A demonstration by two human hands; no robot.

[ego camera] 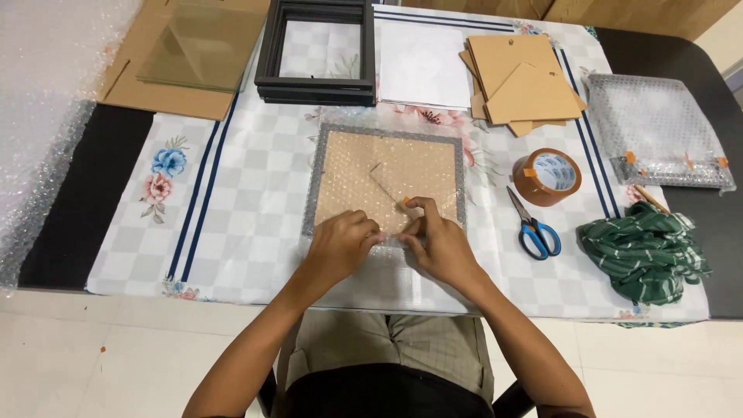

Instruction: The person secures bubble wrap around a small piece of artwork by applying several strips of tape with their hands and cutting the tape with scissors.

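Note:
A picture frame (385,172) lies face down in front of me, its brown backing covered with clear bubble wrap (364,267) that reaches the table's near edge. My left hand (340,244) presses the wrap down at the frame's near edge, fingers curled. My right hand (435,241) rests beside it and pinches a small piece of orange-brown tape (405,200) between thumb and forefinger over the wrap. The two hands nearly touch.
A brown tape roll (547,176), blue-handled scissors (532,224) and a green cloth (644,251) lie to the right. Farther back are a bubble-wrapped, taped package (659,131), brown backing boards (520,81), white paper (422,62), stacked black frames (317,50), glass panes on cardboard (203,46). A bubble wrap roll (42,116) lies left.

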